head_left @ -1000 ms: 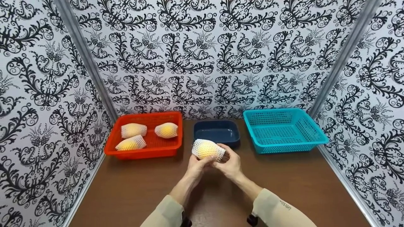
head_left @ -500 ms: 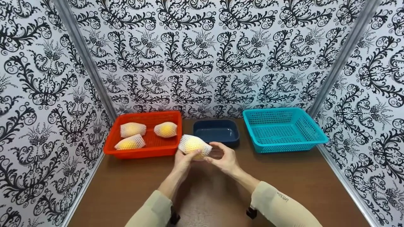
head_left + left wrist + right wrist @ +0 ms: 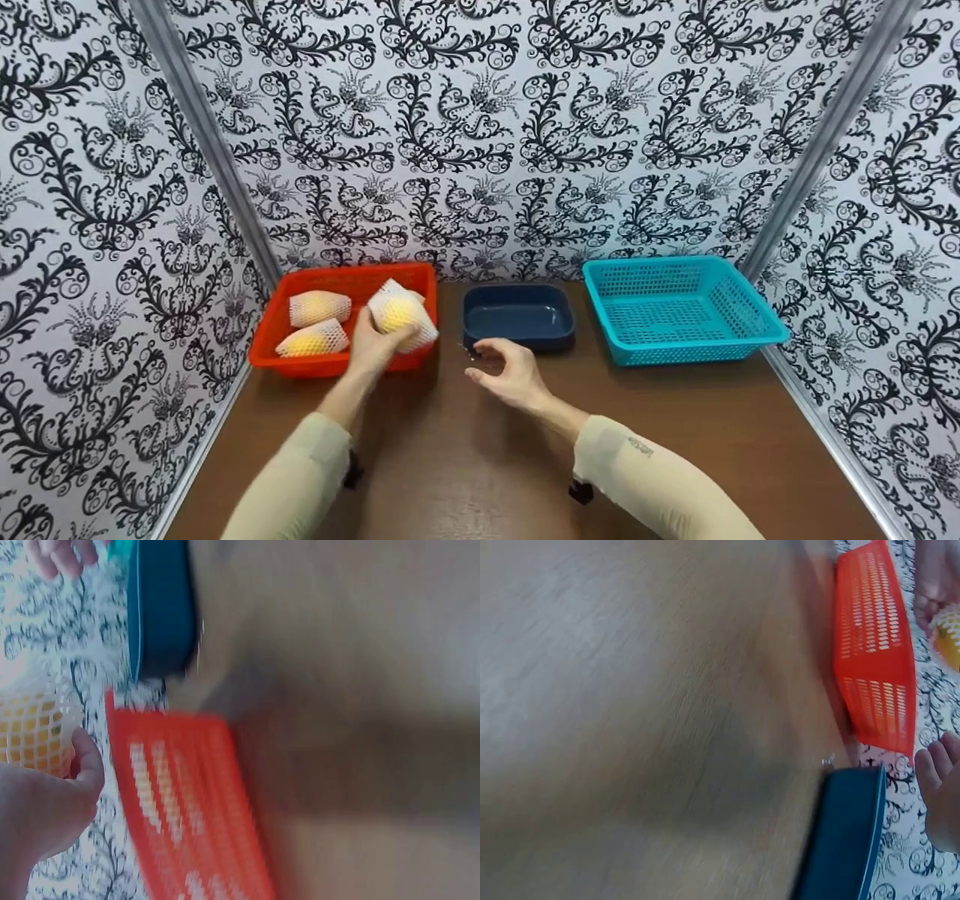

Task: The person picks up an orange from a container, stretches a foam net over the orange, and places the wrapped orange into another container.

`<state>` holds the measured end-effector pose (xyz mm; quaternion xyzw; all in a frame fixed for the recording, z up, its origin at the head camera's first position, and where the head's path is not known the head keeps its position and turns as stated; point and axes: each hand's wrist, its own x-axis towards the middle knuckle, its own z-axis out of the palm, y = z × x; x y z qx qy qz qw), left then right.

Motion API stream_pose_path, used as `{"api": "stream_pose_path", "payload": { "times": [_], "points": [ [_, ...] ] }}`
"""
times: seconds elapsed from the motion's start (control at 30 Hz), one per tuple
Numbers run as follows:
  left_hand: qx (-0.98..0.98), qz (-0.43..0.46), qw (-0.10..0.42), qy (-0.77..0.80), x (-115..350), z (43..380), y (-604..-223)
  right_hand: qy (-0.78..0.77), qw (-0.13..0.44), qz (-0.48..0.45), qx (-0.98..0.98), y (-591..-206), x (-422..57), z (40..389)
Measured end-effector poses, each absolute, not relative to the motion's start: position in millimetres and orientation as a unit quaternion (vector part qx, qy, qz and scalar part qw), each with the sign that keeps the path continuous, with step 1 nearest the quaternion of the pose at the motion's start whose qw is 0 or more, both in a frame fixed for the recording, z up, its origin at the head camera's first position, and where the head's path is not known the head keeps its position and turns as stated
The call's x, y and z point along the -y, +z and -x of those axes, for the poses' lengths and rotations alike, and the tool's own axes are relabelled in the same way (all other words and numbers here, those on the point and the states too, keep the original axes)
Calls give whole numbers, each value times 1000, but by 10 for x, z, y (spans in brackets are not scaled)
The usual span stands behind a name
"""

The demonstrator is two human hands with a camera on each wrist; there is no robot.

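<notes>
My left hand (image 3: 373,346) grips a yellow fruit in a white foam net (image 3: 405,319), held up over the right side of the red basket (image 3: 337,366). Its thumb lies against the net in the left wrist view. Behind the held fruit, another netted fruit in the basket is mostly hidden. Two more netted fruits, one at the back (image 3: 319,308) and one in front (image 3: 311,340), lie in the basket's left part. My right hand (image 3: 514,373) hovers in front of the dark blue bowl (image 3: 517,319), thumb and fingers bent but apart, with nothing visible between them.
A turquoise basket (image 3: 679,311) with nothing in it stands right of the bowl. The brown table (image 3: 465,457) lies in front of the containers. A patterned wall (image 3: 480,150) rises close behind them, and more patterned panels flank both sides.
The netted fruit has moved left and tilted in my left hand, from before the bowl to over the red basket. My right hand has come off the fruit and shifted slightly left.
</notes>
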<state>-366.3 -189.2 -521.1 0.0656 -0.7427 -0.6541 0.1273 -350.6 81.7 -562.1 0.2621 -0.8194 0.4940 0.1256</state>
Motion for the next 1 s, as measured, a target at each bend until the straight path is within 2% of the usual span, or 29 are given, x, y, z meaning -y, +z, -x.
{"api": "stream_pose_path", "payload": {
  "times": [0.2,0.5,0.73,0.93,1.0],
  "points": [
    [828,-52,107,-547,2259,3994,-5058,365,171,-319,858,-5586,-600,3681],
    [952,19,69,-297,2584,4330,-5169,317,169,-312,880,-5575,-255,3913],
    [985,40,-19,-169,2597,4426,-5296,285,180,-309,889,-5662,4,3990],
    [983,43,-92,-156,2619,4550,-5324,274,212,-317,883,-5731,154,4010],
    [982,50,-101,-151,2681,4664,-5423,270,231,-324,877,-5745,185,4019]
  ]
}}
